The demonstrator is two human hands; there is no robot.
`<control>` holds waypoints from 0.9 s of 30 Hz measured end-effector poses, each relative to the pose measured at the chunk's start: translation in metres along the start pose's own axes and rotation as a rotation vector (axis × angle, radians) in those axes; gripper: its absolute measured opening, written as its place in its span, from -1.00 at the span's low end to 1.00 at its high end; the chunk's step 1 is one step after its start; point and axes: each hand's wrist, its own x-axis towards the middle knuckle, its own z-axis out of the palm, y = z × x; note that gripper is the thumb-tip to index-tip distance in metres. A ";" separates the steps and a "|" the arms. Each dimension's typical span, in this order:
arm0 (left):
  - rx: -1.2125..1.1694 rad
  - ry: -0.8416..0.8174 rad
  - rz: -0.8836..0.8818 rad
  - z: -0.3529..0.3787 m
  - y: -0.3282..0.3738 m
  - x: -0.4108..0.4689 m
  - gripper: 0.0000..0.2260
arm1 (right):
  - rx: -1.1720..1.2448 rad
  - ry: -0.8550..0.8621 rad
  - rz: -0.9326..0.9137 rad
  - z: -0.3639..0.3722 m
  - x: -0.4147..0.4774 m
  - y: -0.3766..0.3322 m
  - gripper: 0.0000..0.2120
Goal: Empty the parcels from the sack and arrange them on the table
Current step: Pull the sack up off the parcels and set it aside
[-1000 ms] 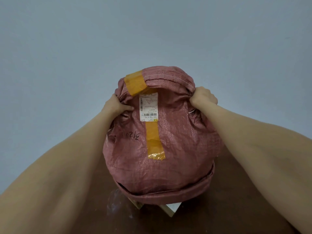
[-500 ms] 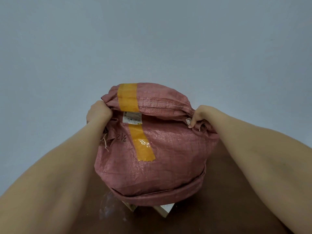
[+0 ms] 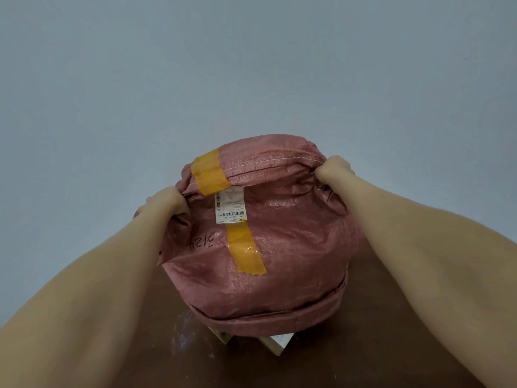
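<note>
Sack [image 3: 279, 247], pink woven with orange tape [image 3: 243, 253] and a white label [image 3: 230, 205], stands upside down on the brown table [image 3: 377, 345], left hand [image 3: 167, 204] and right hand [image 3: 335, 169] clenched on its upper corners, box corner [image 3: 277, 343] showing beneath.

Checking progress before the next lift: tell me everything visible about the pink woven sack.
The pink woven plastic sack is upside down, bulging, its sewn bottom seam uppermost. Orange tape runs down it, across a white barcode label, beside black handwriting. The left hand and right hand grip its upper corners. Its rolled mouth faces the brown table, with a box corner poking out.
</note>
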 end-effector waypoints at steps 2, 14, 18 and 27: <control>-0.003 0.022 0.020 0.000 -0.001 -0.007 -0.39 | -0.033 0.022 -0.017 0.002 0.003 0.000 -0.77; -0.030 0.022 0.111 0.015 -0.005 -0.024 -0.51 | -0.619 -0.475 0.001 0.013 -0.018 0.013 -0.46; 0.012 -0.099 0.056 0.023 -0.005 -0.030 -0.46 | -0.518 -0.288 0.023 0.028 -0.008 0.028 -0.70; 0.025 -0.010 0.035 0.042 -0.016 -0.018 -0.63 | -0.218 0.023 -0.026 0.026 -0.010 0.026 -0.65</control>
